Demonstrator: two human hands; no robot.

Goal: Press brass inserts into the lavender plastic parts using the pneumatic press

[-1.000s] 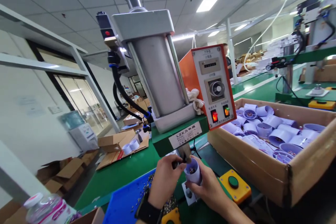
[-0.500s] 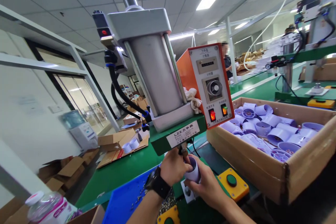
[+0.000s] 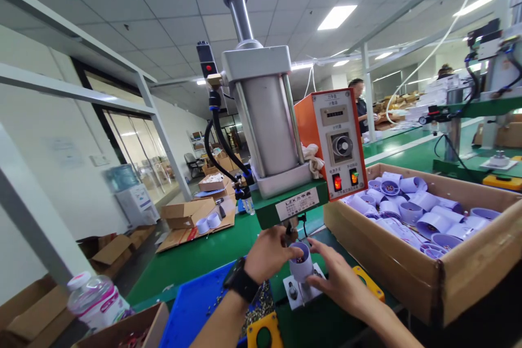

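Under the press [image 3: 269, 130], a lilac plastic cup [image 3: 302, 269] stands upright on a white metal fixture plate [image 3: 292, 294]. A small reddish-brown part shows inside the cup. My left hand [image 3: 271, 253], with a black watch at the wrist, reaches over the cup's rim from the left. Its fingertips are bunched at the mouth and just under the press head, partly hidden, so whatever they pinch cannot be made out. To the right of the cup, my right hand [image 3: 338, 277] is open, fingers apart, its thumb close to the cup's lower side.
A cardboard box [image 3: 379, 283] full of lilac cups stands right. The orange control box [image 3: 330, 147] has lit switches. A blue tray [image 3: 196, 304] holds small metal parts. Yellow button boxes [image 3: 265, 329] sit in front. A plastic bottle [image 3: 98, 304] stands left; a co-worker [image 3: 359, 103] is behind.
My right hand has let go of the cup and opened to its right. The cup now sits lower on the fixture plate. The camera view has shifted.
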